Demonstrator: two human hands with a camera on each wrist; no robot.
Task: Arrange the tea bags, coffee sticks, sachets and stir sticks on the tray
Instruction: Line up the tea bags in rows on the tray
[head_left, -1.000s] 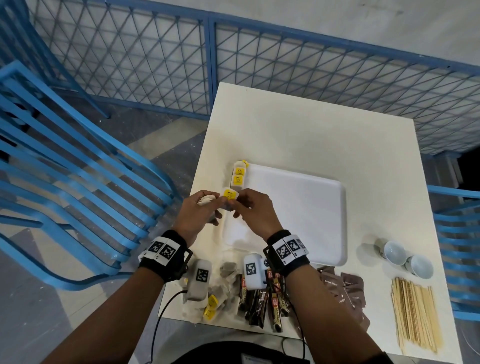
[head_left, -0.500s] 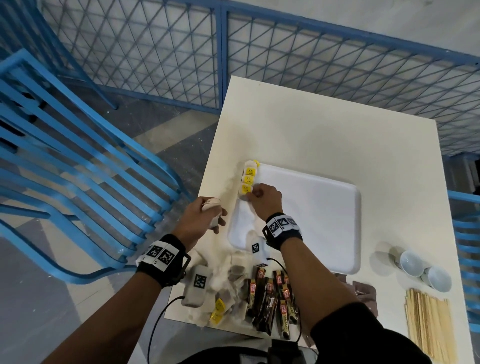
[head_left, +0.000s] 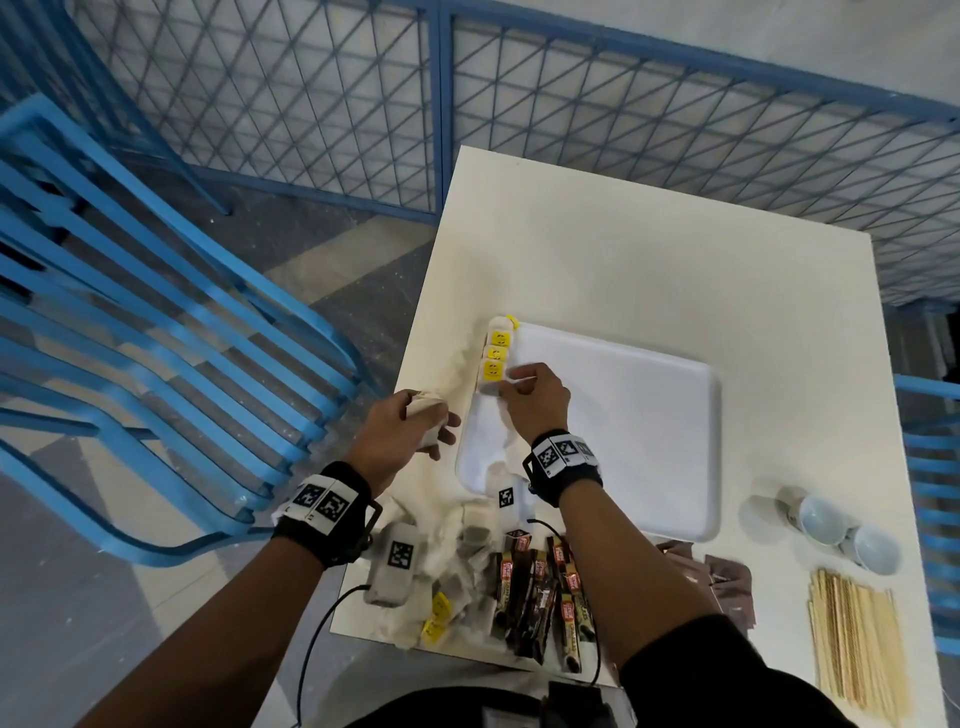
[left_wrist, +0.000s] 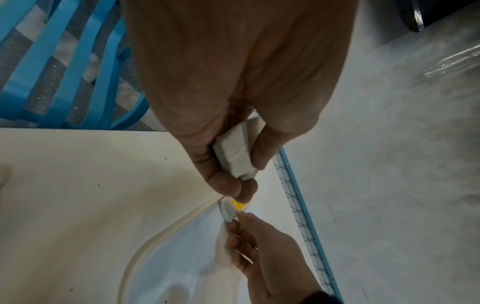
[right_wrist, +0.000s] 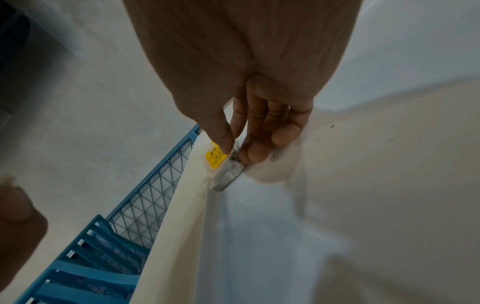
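A white tray (head_left: 649, 415) lies in the middle of the cream table. A short row of tea bags (head_left: 496, 353) with yellow tags runs along the tray's left rim. My right hand (head_left: 511, 379) pinches the nearest tea bag (right_wrist: 226, 172) of that row, thumb on its yellow tag (right_wrist: 214, 157), and the bag rests against the rim. My left hand (head_left: 431, 426) hovers just left of the tray and grips a folded white tea bag (left_wrist: 233, 156) between thumb and fingers.
At the table's near edge lie a heap of loose tea bags (head_left: 457, 587), dark coffee sticks (head_left: 545, 597), brown sachets (head_left: 727, 582) and wooden stir sticks (head_left: 857, 639). Two small white cups (head_left: 841, 525) sit right of the tray. A blue chair (head_left: 156, 338) stands left of the table.
My right hand carried a yellow-tagged tea bag from between the hands to the tray's left rim, at the near end of the row. The left hand kept its tea bag.
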